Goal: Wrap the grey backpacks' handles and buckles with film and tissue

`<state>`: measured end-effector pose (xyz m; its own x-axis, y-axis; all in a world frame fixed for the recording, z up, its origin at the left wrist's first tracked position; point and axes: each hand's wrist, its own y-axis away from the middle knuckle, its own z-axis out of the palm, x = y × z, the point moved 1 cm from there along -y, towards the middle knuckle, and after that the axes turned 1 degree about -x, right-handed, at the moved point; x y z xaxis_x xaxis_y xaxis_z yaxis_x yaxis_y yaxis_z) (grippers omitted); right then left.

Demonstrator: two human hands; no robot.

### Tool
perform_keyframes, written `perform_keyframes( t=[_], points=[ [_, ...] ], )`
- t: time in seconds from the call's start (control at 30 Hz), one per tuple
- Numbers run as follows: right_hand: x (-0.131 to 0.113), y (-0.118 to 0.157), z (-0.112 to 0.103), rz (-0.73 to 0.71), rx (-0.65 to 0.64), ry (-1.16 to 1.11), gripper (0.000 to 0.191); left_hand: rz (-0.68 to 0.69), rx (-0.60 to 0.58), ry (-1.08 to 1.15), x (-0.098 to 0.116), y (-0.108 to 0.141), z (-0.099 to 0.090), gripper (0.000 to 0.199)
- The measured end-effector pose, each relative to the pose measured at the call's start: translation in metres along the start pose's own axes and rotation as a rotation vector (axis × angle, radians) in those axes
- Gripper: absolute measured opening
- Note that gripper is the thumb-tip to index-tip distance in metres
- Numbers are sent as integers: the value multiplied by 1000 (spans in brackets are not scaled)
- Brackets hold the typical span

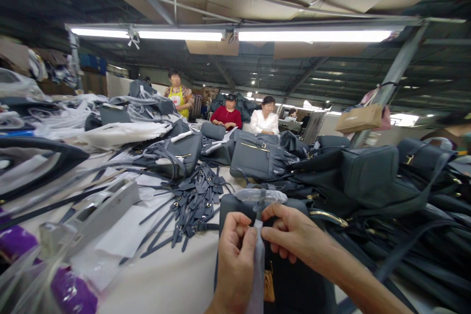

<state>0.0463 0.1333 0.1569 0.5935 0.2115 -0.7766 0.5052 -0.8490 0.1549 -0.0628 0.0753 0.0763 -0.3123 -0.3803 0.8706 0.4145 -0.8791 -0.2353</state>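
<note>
In front of me is a dark blue-grey bag (298,274), its top handle wrapped in clear plastic (245,195). A strap (260,210) runs down the middle of the bag, its lower length covered by a pale translucent wrap (259,270). My left hand (235,257) is closed, with thumb and finger pinching the strap's wrapped part from the left. From the right, my right hand (289,230) pinches the same strap slightly higher, near the wrap's upper end. A gold-coloured piece (269,284) shows on the bag below my hands.
A pile of short buckled straps (198,201) lies left of the bag. Finished-looking bags (253,157) stand behind, and more dark bags (371,171) heap up at right. A grey tape dispenser-like block (99,216) sits left. Several people (265,120) are across the table.
</note>
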Motion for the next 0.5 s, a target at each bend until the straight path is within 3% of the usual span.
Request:
perform_keyframes(
  t=[0.27,0.5],
  points=[
    [3,3,7,-158,-13,-248,28,16,-7,-168,1,-1,-2,30],
    [-1,12,6,-61,1,-506,42,20,13,-325,11,0,-10,34]
  ],
)
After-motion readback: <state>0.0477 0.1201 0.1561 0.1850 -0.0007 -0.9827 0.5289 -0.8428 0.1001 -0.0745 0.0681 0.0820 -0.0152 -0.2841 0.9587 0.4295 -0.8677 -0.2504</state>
